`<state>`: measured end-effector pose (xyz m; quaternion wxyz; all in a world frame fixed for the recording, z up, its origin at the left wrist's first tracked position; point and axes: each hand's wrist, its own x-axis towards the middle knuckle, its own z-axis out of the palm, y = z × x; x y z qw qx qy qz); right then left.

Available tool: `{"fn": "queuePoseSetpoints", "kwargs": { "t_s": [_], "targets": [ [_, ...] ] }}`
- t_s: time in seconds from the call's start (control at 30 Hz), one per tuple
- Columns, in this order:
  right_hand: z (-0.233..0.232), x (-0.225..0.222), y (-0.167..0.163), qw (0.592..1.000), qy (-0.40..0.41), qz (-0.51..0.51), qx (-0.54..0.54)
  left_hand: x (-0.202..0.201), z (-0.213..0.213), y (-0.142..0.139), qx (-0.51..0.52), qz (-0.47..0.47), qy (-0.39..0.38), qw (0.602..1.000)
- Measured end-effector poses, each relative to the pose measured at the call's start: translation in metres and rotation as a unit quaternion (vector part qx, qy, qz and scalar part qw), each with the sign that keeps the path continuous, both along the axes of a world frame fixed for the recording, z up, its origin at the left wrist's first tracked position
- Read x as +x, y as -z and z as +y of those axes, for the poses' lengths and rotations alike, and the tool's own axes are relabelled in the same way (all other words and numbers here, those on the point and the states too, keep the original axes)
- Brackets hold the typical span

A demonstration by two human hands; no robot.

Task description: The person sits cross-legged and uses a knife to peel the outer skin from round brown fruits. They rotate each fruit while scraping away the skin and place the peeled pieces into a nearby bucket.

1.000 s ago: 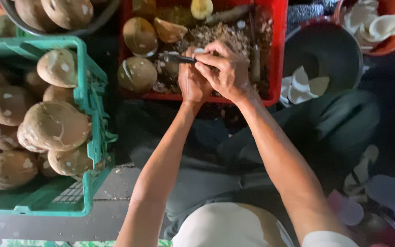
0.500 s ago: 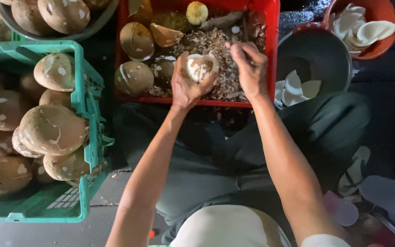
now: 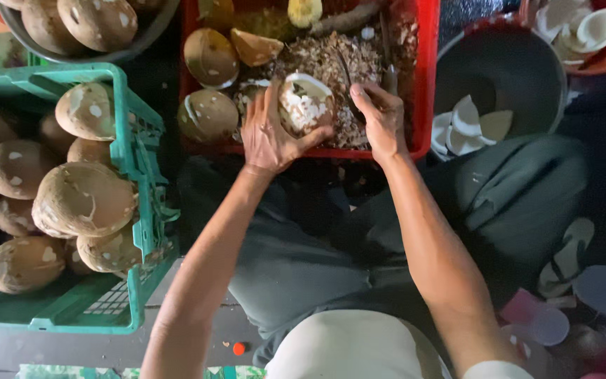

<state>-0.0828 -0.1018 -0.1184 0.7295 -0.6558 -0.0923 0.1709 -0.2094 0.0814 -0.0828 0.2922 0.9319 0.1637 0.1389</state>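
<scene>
Nearest the camera sits the person's lap in grey trousers (image 3: 296, 260), with a pale shirt edge cut off at the bottom of the frame. Two bare forearms reach forward from it.

The left hand (image 3: 269, 133) is cupped around a coconut half (image 3: 304, 105), fingers and thumb wrapped on its shell, the white, partly scraped flesh facing up. It is held over the near edge of the red crate (image 3: 426, 77). The right hand (image 3: 380, 119) is closed around a thin dark tool (image 3: 346, 74), whose blade points away over the crate; how the tool ends is hard to make out against the litter.

To the left stands a green crate (image 3: 135, 175) with about nine brown husked coconuts (image 3: 82, 200) visible; the crate's left side is cut off, so more may lie out of view.

Inside the red crate lie two whole brown coconuts (image 3: 210, 56), one wedge of shell (image 3: 255, 48) and a heap of brown shavings (image 3: 331, 60); the far end is cut off, with a yellowish piece only partly seen.

To the right, a dark round basin (image 3: 520, 63) holds about four white coconut pieces (image 3: 468, 116). Farther right, a red bowl (image 3: 601, 60) holds more white pieces, too overlapped and cropped to count. At top left a grey bowl (image 3: 92, 52) shows three coconuts, its far part cut off. Blurred pink and pale shapes at bottom right cannot be identified.
</scene>
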Motion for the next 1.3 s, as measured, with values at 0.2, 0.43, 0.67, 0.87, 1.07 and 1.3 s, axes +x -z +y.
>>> {"fn": "queuePoseSetpoints", "kwargs": {
  "t_s": [0.2,0.43,0.67,0.87,1.07,1.3],
  "targets": [
    [0.008,-0.011,0.001,0.998,-0.006,-0.061,-0.032,0.019,0.031,0.011,0.074,-0.093,0.193,0.974],
    [0.038,-0.036,-0.043,0.908,-0.057,-0.391,-0.136,0.017,0.007,0.052,-0.015,-0.152,0.149,0.977],
    [0.033,-0.002,-0.035,0.919,-0.105,-0.366,-0.1,0.02,-0.008,0.022,-0.086,-0.092,0.086,0.988],
    [0.038,-0.011,-0.043,0.961,-0.108,-0.235,-0.095,0.021,-0.013,0.013,-0.074,-0.121,0.067,0.988],
    [0.034,-0.012,-0.029,0.97,-0.08,-0.231,-0.015,0.026,-0.015,0.013,-0.06,-0.102,0.063,0.991],
    [0.03,-0.016,-0.009,0.971,0.004,-0.234,-0.055,0.021,-0.013,0.016,-0.068,-0.157,0.069,0.983]
  ]
}}
